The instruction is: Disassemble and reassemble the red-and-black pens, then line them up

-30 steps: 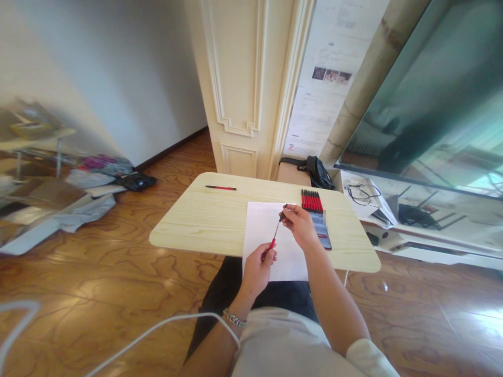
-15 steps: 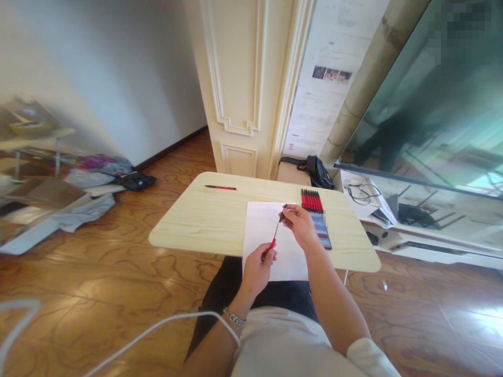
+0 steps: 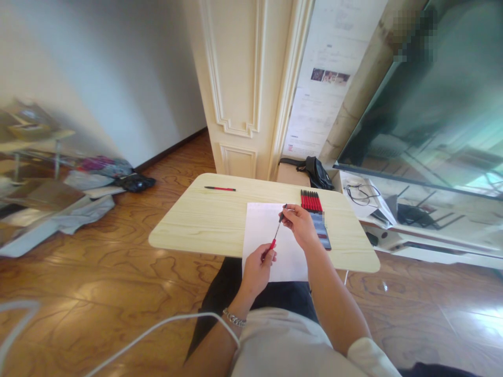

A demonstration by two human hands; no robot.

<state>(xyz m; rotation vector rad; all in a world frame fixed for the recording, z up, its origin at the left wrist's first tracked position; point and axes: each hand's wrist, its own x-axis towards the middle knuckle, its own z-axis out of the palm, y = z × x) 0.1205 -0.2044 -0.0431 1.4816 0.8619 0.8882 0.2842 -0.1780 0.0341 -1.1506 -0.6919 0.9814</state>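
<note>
My left hand [image 3: 258,268] is closed around the red pen barrel [image 3: 272,244], over the near part of the white paper [image 3: 255,225]. Above and to the right, my right hand [image 3: 300,225] pinches the black pen section [image 3: 281,215]. A thin refill [image 3: 277,230] shows in the gap between the two pen parts. Beyond my right hand lies a row of several red and black pens [image 3: 310,200], side by side. Next to it is a phone [image 3: 322,230], partly covered by my right hand. A single red and black pen [image 3: 220,188] lies at the far left.
The pale wooden table [image 3: 196,225] stands close against my lap, and the paper overhangs its near edge. A white cable [image 3: 157,329] runs to my left forearm. Behind the table are a black bag [image 3: 319,173] and a large screen [image 3: 440,115]. Cardboard and bags [image 3: 58,196] lie at left.
Both hands keep the same hold and place, with the refill still showing between the pen parts. A dark shape has come into view at the bottom right edge.
</note>
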